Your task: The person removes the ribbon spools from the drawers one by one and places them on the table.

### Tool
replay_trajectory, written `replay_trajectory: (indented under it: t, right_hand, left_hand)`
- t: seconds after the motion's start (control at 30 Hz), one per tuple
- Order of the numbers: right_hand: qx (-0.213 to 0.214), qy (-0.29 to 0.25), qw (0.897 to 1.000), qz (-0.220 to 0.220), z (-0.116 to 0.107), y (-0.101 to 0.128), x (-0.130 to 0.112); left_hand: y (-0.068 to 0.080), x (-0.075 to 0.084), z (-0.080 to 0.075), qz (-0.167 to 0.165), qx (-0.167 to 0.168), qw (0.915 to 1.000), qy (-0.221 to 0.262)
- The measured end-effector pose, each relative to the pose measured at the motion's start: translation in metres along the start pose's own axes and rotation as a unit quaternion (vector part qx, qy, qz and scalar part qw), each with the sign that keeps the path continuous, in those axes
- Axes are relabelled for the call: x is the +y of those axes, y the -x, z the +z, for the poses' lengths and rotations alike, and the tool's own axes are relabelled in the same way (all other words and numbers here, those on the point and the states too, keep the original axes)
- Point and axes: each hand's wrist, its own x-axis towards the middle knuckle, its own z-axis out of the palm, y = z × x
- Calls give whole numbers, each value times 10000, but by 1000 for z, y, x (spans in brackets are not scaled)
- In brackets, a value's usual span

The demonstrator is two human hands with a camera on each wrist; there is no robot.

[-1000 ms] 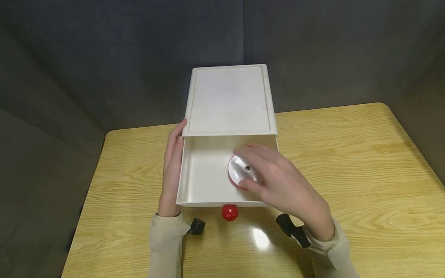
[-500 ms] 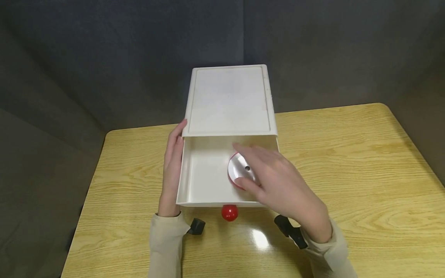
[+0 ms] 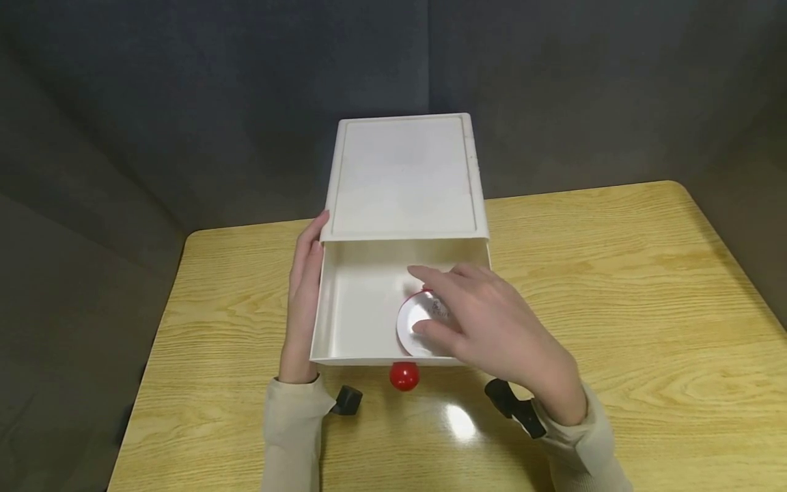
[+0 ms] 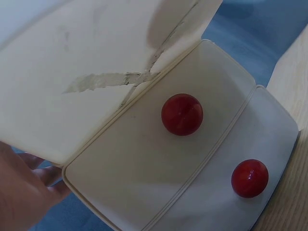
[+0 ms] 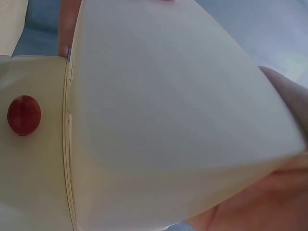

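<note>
A white drawer unit (image 3: 402,174) stands on the table with its top drawer (image 3: 359,311) pulled out. Inside lies a round white disc (image 3: 410,331) with a red edge and small print, partly hidden under my right hand (image 3: 501,318). The fingers of that hand spread over the disc, with the thumb above its face; no grip on it shows. My left hand (image 3: 302,294) lies along the left side of the unit, fingers extended near its top edge. In the left wrist view, its fingers (image 4: 45,175) touch or nearly touch the unit's side.
A red knob (image 3: 404,376) sticks out from the open drawer's front. Below it are two closed drawers with red knobs (image 4: 182,114). The drawer's underside (image 4: 91,57) has rough, peeling marks. Dark curtains (image 3: 246,89) hang behind the wooden table (image 3: 615,287).
The disc has slid toward the drawer front, and its visible face now bears print instead of a dark central spot. My right fingers have come off its edge. The left hand stays put.
</note>
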Motion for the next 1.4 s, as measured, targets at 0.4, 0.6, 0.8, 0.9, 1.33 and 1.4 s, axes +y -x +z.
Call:
replay_trajectory:
  t: [0.4, 0.6, 0.8, 0.9, 1.33, 1.4]
  right_hand:
    - [502, -1013, 9793, -1680, -2, -5, 13]
    - [192, -1000, 9720, -2116, -6, -4, 19]
    - [-137, -893, 9747, -2046, -11, 0, 23]
    - [-87, -1057, 9776, -1816, -12, 0, 23]
    - [-486, -933, 9927, -585, -16, 5, 10]
    - [-415, -996, 9924, -596, -16, 4, 10]
  left_hand:
    - [1, -1, 0, 92, -74, 9999, 20]
    - [0, 0, 0, 93, -71, 9999, -22]
    - [-1, -1, 0, 69, -65, 9999, -64]
    - [-1, -2, 0, 55, -61, 10000, -45]
    - [-1, -3, -1, 13, -97, 9999, -22]
    - [0, -3, -1, 16, -99, 9999, -2]
